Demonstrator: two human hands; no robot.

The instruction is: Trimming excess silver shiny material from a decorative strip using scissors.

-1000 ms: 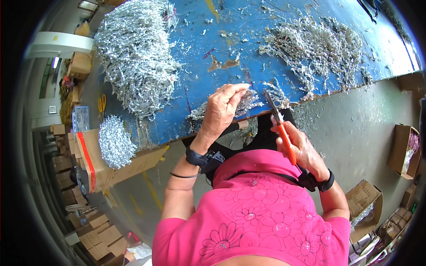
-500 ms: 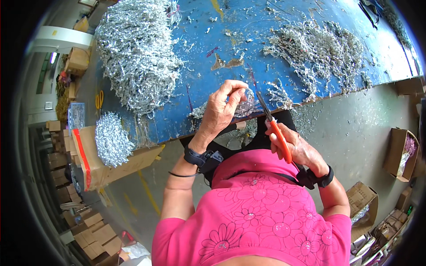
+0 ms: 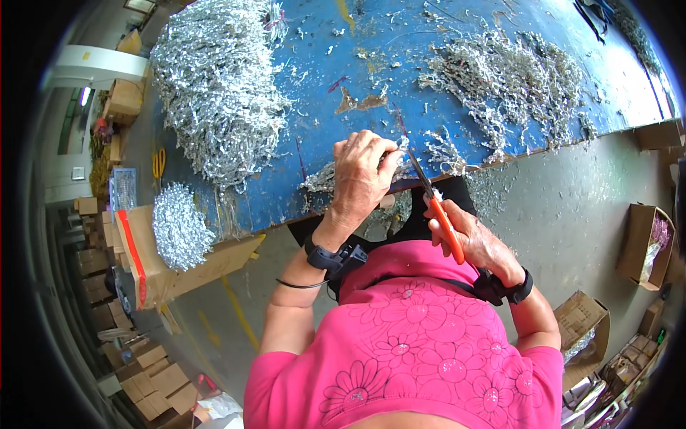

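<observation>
My right hand (image 3: 471, 236) grips a pair of scissors (image 3: 447, 227) by the orange handles, with the dark blades pointing up and left toward the table edge. Close to the blade tips, my left hand (image 3: 361, 171) is closed with thumb and fingers pinched around a piece of silver tinsel (image 3: 403, 144). Most of that piece is hidden behind the fingers. Beneath and beside the left hand, more silver tinsel (image 3: 319, 179) lies along the near edge of the blue table (image 3: 321, 93). A small tuft of silver scraps (image 3: 444, 151) rests just beyond the scissors.
A large heap of silver tinsel strands (image 3: 218, 93) covers the table's left side. Loose silver clippings (image 3: 511, 86) spread at the right. A tinsel bundle (image 3: 182, 227) sits on a cardboard box (image 3: 146, 264) at the left, near yellow-handled scissors (image 3: 158, 163). Open cartons (image 3: 643, 247) stand on the floor.
My left hand has turned, its back now facing up more, and its fingers have curled in. The scissors have shifted slightly left, with their tips still beside the left fingertips.
</observation>
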